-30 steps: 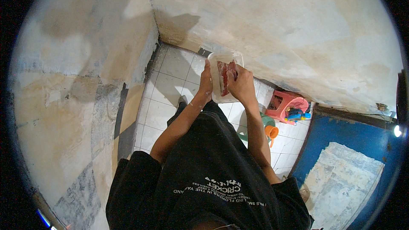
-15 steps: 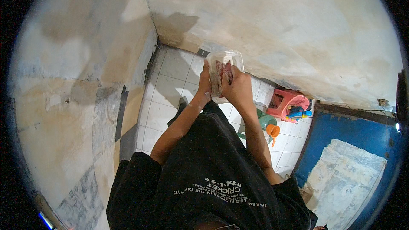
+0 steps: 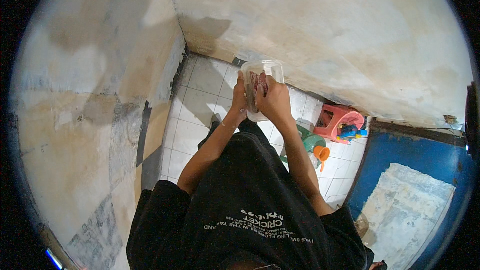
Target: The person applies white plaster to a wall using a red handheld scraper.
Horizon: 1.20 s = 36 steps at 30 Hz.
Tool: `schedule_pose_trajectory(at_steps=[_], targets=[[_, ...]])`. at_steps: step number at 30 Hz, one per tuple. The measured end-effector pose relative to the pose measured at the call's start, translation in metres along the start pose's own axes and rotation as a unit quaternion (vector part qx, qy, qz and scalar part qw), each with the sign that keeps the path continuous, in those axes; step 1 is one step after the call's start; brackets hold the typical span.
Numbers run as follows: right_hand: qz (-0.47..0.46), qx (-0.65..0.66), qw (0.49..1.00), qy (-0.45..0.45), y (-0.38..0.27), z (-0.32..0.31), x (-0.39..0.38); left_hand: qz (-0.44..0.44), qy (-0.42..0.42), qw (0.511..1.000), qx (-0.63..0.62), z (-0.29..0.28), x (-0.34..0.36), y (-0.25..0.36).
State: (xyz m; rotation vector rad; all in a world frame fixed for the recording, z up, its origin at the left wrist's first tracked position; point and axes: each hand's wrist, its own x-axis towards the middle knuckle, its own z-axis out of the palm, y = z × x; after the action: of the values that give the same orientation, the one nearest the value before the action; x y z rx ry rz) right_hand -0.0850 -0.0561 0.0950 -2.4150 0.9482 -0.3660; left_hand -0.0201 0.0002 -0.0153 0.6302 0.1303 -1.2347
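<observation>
Tub (image 3: 272, 67) of clear plastic is held over white floor tiles (image 3: 182, 142), its left side clasped in the left hand (image 3: 240, 95). Inside it, a whitish-smeared red spreader (image 3: 255, 81) is pinched by the right hand's grip (image 3: 275, 101). Pink stool (image 3: 351, 116), orange dipper (image 3: 321, 153) noted rightward.
</observation>
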Motion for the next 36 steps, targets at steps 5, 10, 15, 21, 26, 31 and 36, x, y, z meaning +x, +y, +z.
schedule_pose_trajectory(at_steps=[5,10,15,21,26,31,36], targets=[[0.011,0.031,0.999,-0.014,-0.008,-0.012,0.0,-0.005,-0.051,0.998,-0.041,-0.018,0.006,-0.005],[-0.017,0.013,1.0,0.0,-0.001,-0.001,0.0,-0.004,0.004,0.999,-0.048,0.008,-0.008,0.008],[0.014,0.045,0.999,-0.028,-0.011,-0.015,-0.001,0.007,-0.007,0.998,-0.059,0.009,-0.01,0.01],[-0.007,0.026,0.999,-0.018,0.003,-0.001,0.001,0.008,0.006,0.999,-0.044,0.011,-0.013,0.011],[-0.009,0.027,1.0,-0.01,-0.007,-0.009,-0.005,0.019,0.017,0.999,-0.034,0.011,-0.011,0.008],[-0.013,0.017,1.0,-0.016,-0.01,-0.01,-0.007,0.011,0.019,0.999,-0.033,0.01,-0.008,0.005],[-0.01,-0.007,1.0,-0.017,0.006,0.005,-0.005,0.033,0.046,0.997,0.049,0.016,-0.016,0.006]])
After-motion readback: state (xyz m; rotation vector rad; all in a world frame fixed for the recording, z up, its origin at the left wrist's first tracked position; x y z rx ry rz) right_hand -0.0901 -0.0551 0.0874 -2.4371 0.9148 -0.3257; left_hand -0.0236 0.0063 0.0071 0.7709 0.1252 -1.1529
